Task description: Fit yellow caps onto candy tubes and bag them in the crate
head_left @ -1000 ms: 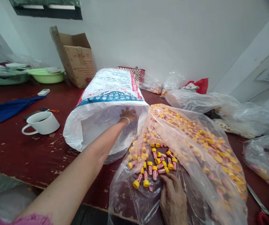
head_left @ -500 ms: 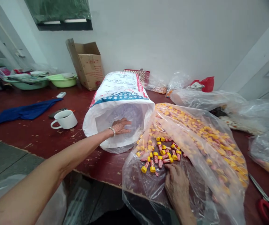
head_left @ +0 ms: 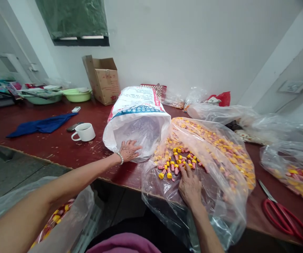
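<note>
A white printed sack (head_left: 140,102) lies on its side with its mouth toward me; small translucent pieces (head_left: 143,129) are heaped inside. At the sack's lower lip rests my left hand (head_left: 129,151), fingers spread, with nothing visible in it. To the right lies a clear plastic bag (head_left: 220,221) with many yellow-capped items. Several red-and-white vials with yellow caps (head_left: 176,169) are loose at its opening. My right hand (head_left: 190,186) is palm down over the bag's opening, its fingers apart and touching the nearest vials.
Left of the sack stand a white mug (head_left: 85,132) and a blue cloth (head_left: 43,123). Behind are a cardboard box (head_left: 106,82) and green basins (head_left: 76,95). Red-handled scissors (head_left: 283,214) lie at the right, near another filled bag (head_left: 296,172). More vials fill a bag below the table.
My left hand has drawn back from inside the sack to its lower lip. My right hand has moved forward onto the vials. The camera view has shifted.
</note>
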`<state>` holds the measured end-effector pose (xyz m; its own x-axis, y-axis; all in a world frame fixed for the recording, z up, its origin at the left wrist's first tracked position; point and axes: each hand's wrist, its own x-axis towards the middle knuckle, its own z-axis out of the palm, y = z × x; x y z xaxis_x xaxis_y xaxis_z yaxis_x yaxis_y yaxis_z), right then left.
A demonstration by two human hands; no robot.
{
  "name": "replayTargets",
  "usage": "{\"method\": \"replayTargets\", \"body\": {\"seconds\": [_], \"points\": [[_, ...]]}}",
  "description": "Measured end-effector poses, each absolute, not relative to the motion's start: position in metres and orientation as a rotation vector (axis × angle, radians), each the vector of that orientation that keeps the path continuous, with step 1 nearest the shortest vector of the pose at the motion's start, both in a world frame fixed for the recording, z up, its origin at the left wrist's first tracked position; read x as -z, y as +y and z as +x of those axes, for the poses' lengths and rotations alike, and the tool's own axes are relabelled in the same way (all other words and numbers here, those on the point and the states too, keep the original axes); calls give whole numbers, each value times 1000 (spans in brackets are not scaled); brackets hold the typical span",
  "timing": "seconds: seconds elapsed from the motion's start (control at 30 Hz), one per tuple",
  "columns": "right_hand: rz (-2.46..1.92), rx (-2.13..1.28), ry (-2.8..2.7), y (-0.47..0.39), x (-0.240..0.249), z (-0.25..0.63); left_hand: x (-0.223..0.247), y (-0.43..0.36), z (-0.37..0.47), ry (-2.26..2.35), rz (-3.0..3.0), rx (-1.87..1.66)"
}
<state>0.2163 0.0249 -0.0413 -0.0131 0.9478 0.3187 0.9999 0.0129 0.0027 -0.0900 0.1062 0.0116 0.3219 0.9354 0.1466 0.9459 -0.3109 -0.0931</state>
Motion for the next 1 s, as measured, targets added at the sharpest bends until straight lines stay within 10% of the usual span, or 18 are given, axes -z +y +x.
{"method": "replayTargets", "body": {"seconds": [1.0], "points": [[-1923,60,-1950,36,41,225,5,85,-52,-716,-2866,251]]}}
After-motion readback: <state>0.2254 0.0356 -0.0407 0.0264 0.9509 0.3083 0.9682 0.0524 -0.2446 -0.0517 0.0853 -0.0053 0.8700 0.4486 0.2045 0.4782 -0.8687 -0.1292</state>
